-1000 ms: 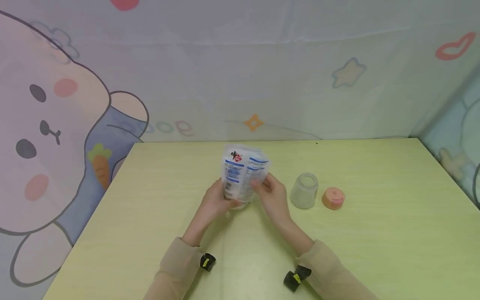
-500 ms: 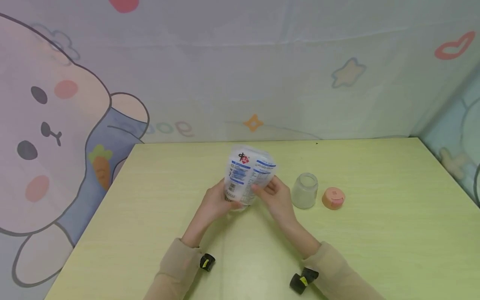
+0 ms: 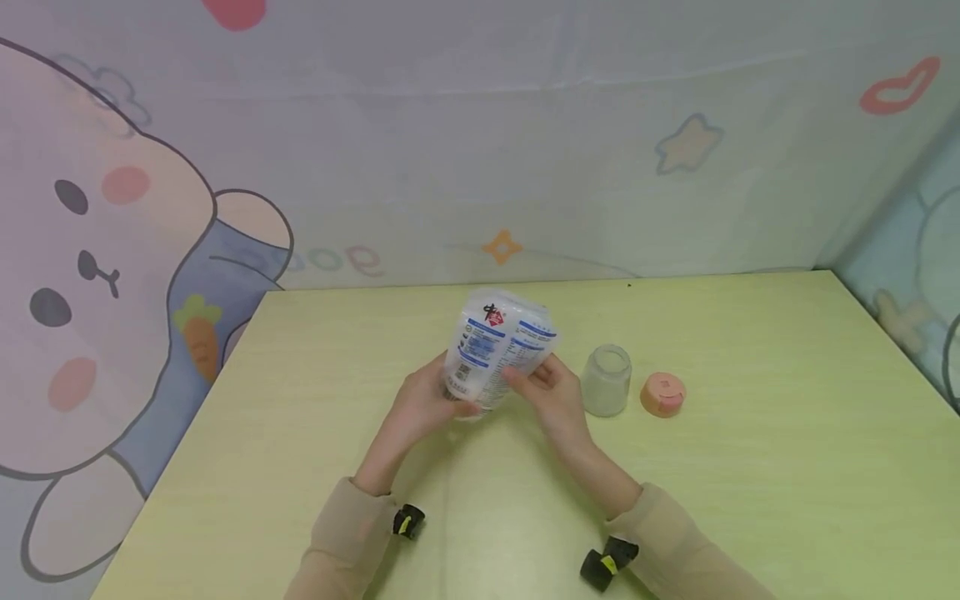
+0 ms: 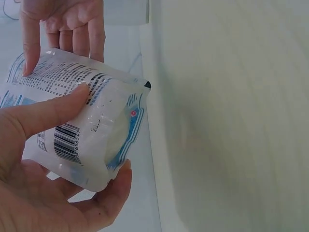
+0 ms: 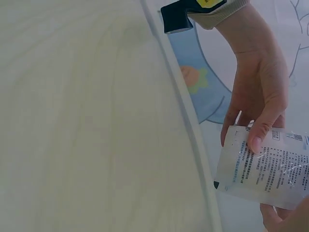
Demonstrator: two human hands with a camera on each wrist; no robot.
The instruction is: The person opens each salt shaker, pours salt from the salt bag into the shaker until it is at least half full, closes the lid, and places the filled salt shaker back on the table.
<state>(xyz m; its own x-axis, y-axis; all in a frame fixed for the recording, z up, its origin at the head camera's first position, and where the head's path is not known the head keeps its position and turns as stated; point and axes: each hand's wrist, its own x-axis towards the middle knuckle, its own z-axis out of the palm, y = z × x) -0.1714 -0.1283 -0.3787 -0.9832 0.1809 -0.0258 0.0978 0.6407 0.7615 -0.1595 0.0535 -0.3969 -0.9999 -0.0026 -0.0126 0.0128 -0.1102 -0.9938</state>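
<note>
A white plastic bag with blue bands, small print and a red-and-black logo is held above the middle of the table, its top leaning right. My left hand grips its lower left, the thumb across the printed face; in the left wrist view, fingers of this hand curl beneath the bag by the barcode. On the other side my right hand pinches the lower right edge, thumb in front and fingers behind. What the bag contains cannot be made out.
Right of my right hand stands a clear glass jar without a lid on it. A round pink-orange lid lies just beyond it. The pale yellow-green table meets a printed cloth backdrop at the rear.
The bag has shifted slightly right and tilted more to the right. My right hand has moved a little right with it, both hands keeping their hold. Jar and lid stay put.
</note>
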